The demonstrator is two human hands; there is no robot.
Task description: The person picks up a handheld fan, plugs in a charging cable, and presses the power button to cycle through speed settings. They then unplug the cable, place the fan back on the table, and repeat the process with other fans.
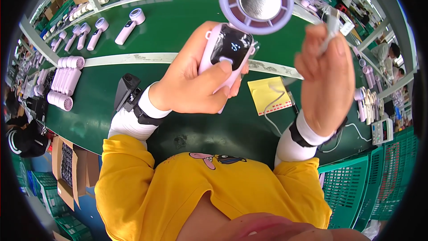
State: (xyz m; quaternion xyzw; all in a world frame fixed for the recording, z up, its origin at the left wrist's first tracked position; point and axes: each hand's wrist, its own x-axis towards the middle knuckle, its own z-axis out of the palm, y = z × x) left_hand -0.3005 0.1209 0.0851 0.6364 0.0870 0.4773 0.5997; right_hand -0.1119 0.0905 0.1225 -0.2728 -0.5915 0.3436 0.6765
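My left hand (189, 80) is wrapped round the handle of a lilac handheld fan (256, 29). The thumb lies on the button below its lit black display, and the round fan head with a silver centre points away from me. Raised on the right, my right hand (327, 82) pinches a slim whitish piece between thumb and fingers. It is blurred by motion and looks like the end of a white cable (266, 112), which trails over the table beneath. A yellow paper pad (267, 94) lies between the hands, with a dark pen (290, 96) along its right edge.
Lilac fans (67, 78) are stacked at the left, and several more stand beyond the pale divider strip (129, 59). At the right are a small white meter box (382, 131) and more fans (366, 107). Green crates (345, 187) and an open carton (80, 169) flank me.
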